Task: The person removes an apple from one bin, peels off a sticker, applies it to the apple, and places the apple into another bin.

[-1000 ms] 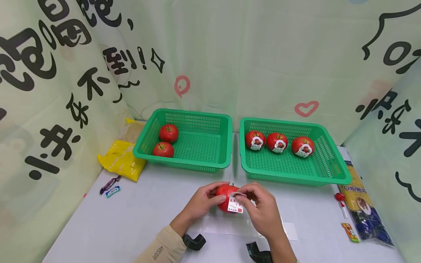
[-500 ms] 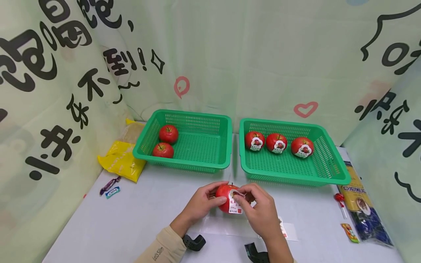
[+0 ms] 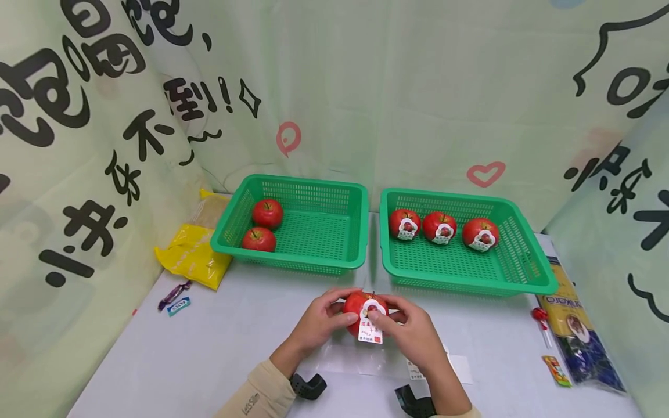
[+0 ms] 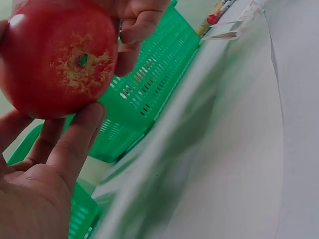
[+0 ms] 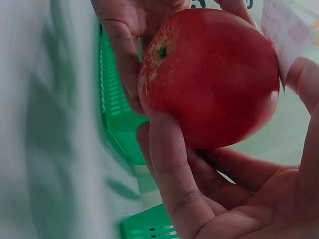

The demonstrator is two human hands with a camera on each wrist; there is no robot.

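L hand (image 3: 323, 320) gripping red apple (image 5: 214, 79), R hand (image 3: 412, 331) gripping too, thumb (image 3: 385, 323) on wht label (image 3: 370, 332); grn baskets (image 3: 324, 232) behind

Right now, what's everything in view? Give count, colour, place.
baskets: 2, green, back
apples: 2, red, left basket
labelled apples: 3, red, right basket
held apple: 1, red, front
label: 1, white, held apple
film: 1, clear, front
paper: count unclear, white, front
left bag: 1, yellow, left
right bag: 1, yellow-blue, right
candies: 2, purple and blue, left
lollipop: 1, red, right
packet: 1, orange, right
table: 1, white, beneath
curtain: count unclear, green, around
wrist gadgets: 2, black, front
sleeves: 2, beige, front
left hand: 1, holding apple
right hand: 1, holding apple
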